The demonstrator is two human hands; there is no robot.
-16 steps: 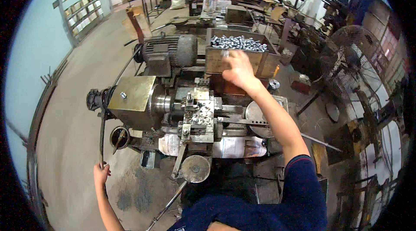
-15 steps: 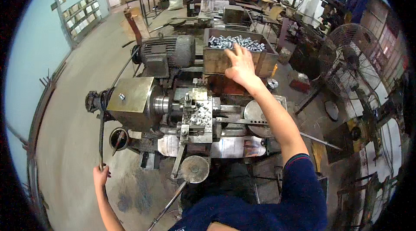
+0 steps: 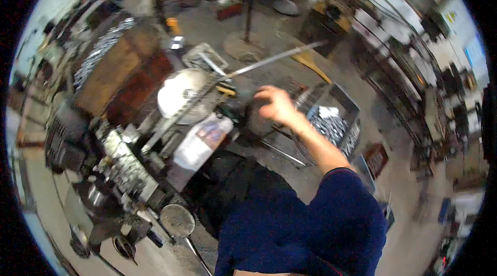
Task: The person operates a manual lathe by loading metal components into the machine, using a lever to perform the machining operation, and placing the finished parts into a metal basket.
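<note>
My right hand (image 3: pixel 277 106) hangs in mid-air beyond the lathe's front right corner, its fingers loosely bent with a gap to the thumb and nothing visible between them. Motion smears it a little. Under my right forearm is a dark grey bin (image 3: pixel 348 101) holding many small shiny metal parts (image 3: pixel 330 127) and a white piece. My left hand is outside the picture. To the left stands the lathe, with a large pale handwheel (image 3: pixel 178 97), a chip-strewn carriage (image 3: pixel 127 159) and a smaller round wheel (image 3: pixel 177 220) near my body.
A wooden box (image 3: pixel 116 71) at the upper left holds more shiny parts. One long metal bar (image 3: pixel 279 57) sticks out from the lathe's right end. A yellow brush-like thing (image 3: pixel 313 66) lies on the floor, and a fan stand (image 3: pixel 247 22) rises beyond.
My view has swung to the right, so the lathe now sits left and tilted. My right hand has left the wooden box of parts. The left hand has gone out of view.
</note>
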